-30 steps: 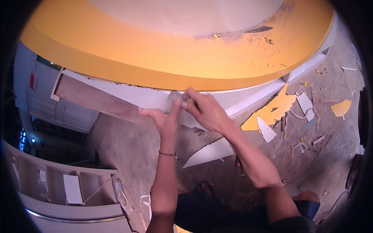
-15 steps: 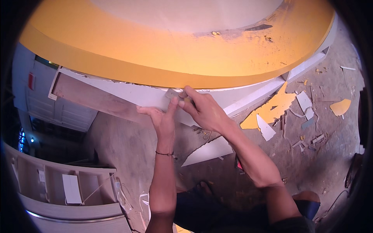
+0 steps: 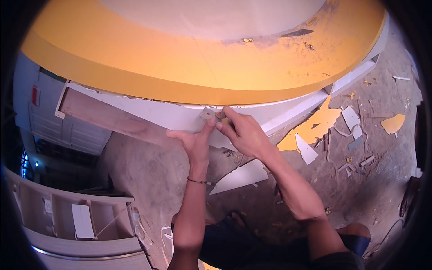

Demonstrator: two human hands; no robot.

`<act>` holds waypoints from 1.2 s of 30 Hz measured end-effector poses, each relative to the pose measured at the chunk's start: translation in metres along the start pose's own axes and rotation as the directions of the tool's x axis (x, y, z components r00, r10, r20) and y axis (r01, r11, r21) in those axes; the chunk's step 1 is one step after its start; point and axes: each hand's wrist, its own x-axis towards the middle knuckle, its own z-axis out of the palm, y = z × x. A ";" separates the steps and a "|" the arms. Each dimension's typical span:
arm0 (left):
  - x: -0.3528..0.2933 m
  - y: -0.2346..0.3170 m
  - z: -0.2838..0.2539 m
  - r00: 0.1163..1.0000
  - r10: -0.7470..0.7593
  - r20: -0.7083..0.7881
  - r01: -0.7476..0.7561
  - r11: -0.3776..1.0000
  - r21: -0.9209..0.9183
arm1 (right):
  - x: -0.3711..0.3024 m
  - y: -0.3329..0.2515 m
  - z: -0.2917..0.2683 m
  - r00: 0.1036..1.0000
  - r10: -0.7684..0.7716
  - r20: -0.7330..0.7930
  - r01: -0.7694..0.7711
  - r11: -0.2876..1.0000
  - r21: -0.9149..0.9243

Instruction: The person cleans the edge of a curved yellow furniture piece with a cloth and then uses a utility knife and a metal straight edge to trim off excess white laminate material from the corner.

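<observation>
A small flat grey metal blade (image 3: 208, 113) with a hole in it is pinched in my right hand (image 3: 243, 132), its fingers bent and closed. The blade lies against the white curved side panel (image 3: 166, 118), just under the yellow rim (image 3: 234, 96) of a large round-edged top. My left hand (image 3: 196, 145) has its thumb raised against the blade's lower edge. The rest of that hand spreads to the left along the panel, and some of its fingers are hidden. A rough, pale strip shows where the panel meets the rim.
On the floor at right lie a torn yellow sheet (image 3: 310, 130), white offcuts (image 3: 351, 118) and small scraps. A larger white piece (image 3: 240, 176) lies below my hands. A curved shelf unit (image 3: 103, 218) stands at lower left, and pale cabinets (image 3: 67, 119) at left.
Both hands and the blade have shifted slightly right and down in the picture. More of the blade's face now shows. My right hand keeps hold of it.
</observation>
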 end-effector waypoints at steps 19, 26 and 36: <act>-0.003 -0.015 -0.003 0.999 0.008 0.034 -0.002 0.984 -0.181 | 0.009 0.003 0.000 0.998 -0.053 0.043 0.050 0.997 0.053; 0.002 -0.015 0.004 1.000 -0.010 -0.002 0.010 0.990 -0.140 | 0.006 -0.010 -0.005 0.992 0.077 0.095 -0.078 0.997 0.003; 0.002 -0.014 0.005 0.996 0.080 -0.040 -0.079 0.997 0.020 | 0.001 -0.006 -0.010 0.990 0.095 0.102 -0.095 0.995 -0.006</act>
